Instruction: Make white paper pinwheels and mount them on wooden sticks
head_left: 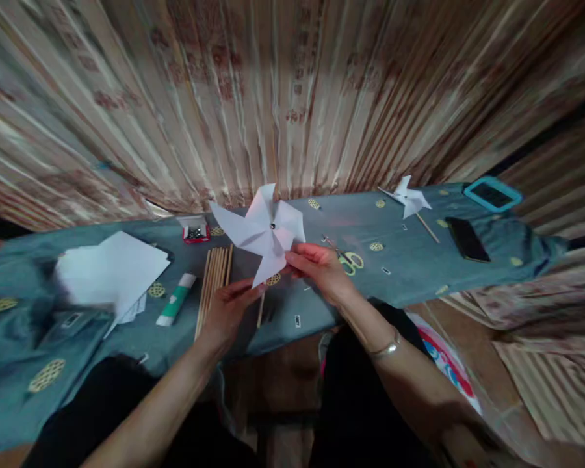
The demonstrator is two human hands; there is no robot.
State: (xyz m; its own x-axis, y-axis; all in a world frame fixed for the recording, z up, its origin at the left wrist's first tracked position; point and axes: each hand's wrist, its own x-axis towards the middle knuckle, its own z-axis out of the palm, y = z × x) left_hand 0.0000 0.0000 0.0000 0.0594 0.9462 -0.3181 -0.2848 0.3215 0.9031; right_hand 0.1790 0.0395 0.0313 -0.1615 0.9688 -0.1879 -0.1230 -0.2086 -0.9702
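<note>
A white paper pinwheel with a round silver pin head at its centre is held up over the table. My right hand pinches its lower right blade between thumb and fingers. My left hand is closed at the lower blade, its fingertips partly behind the paper. Below the pinwheel a thin wooden stick points down; whether it is joined to the pinwheel is hidden. Beside my left hand lies a row of several wooden sticks. Yellow-handled scissors rest right of my right hand.
On the blue-grey tablecloth are white paper sheets, a green-and-white glue stick and a small red box of pins. Farther right lie another pinwheel, a dark phone and a blue-framed device. A curtain hangs behind.
</note>
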